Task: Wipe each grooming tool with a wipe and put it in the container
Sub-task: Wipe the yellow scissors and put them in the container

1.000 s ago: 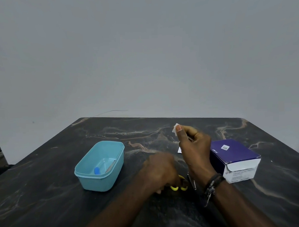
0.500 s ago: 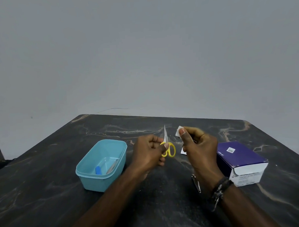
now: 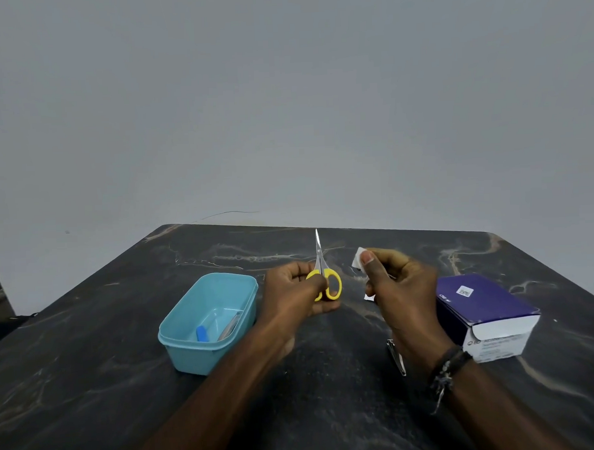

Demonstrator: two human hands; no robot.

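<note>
Holding the small yellow-handled steel scissors (image 3: 323,278) upright just right of the turquoise plastic container (image 3: 209,322), the left hand (image 3: 298,291) grips only the handles, so the right hand (image 3: 398,288), pinching the white wipe (image 3: 358,258), risks snagging on the bare point.

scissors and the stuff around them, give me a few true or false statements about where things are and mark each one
1. The left hand holds the yellow-handled scissors with the blades pointing up. True.
2. The right hand is empty. False: it pinches a white wipe.
3. The wipe is touching the scissor blades. False: there is a gap between them.
4. The blue container already has items inside. True.
5. The purple box sits left of the container. False: it is on the right, beyond the right hand.
6. Metal nail clippers lie on the table by the right wrist. True.
</note>
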